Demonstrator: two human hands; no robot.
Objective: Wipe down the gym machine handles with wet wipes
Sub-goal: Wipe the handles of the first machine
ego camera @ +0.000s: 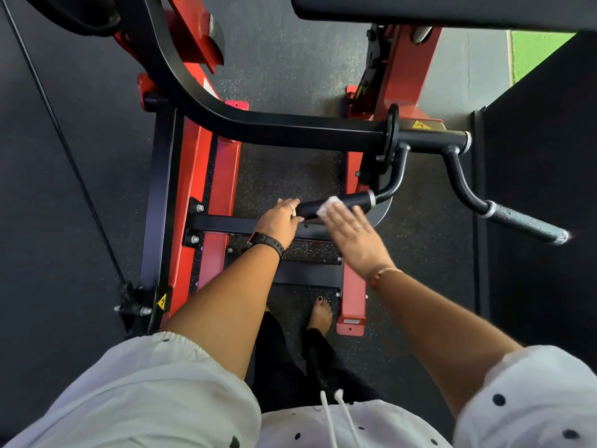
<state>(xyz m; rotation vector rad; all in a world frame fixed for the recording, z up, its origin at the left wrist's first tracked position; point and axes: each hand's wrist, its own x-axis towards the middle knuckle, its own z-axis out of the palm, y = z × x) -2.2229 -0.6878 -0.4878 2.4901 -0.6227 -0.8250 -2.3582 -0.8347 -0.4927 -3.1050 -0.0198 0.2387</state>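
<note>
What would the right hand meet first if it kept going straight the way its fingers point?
The right hand lies flat, fingers pointing up and left, pressing the wet wipe onto the black grip. Going straight on, that wipe and grip would stop it at once. Depth beyond them is unclear.

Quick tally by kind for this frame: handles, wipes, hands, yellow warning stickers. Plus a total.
handles: 2 (left handle, right handle)
wipe: 1
hands: 2 (left hand, right hand)
warning stickers: 2
total: 7
</note>
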